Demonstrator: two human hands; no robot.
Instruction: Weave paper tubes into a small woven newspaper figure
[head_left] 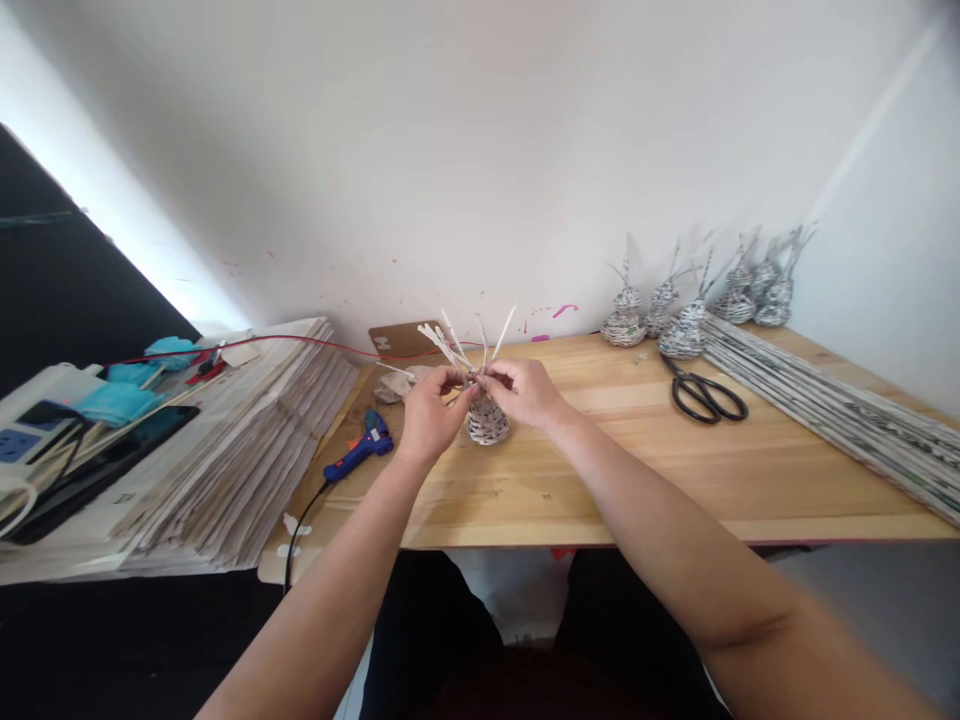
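A small gourd-shaped piece woven from rolled newspaper strips [488, 424] stands upright on the wooden table, its loose paper ends [452, 345] fanning upward. My left hand [435, 405] pinches its upper part from the left, thumb and fingers close together. From the other side my right hand [523, 390] pinches the same neck area, fingertips almost meeting the left ones. The fingers cover the neck, so the exact strip in each pinch is hard to make out. A blue glue gun [358, 448] lies just left of my left hand.
Several finished-looking woven gourds [624, 318] stand at the back right. Black-handled scissors [707, 396] lie before them, beside long rolled newspaper sticks [832, 410]. A tall newspaper stack [240, 470] fills the left, with a dark phone [112, 465] on top. A red cord [300, 338] crosses behind.
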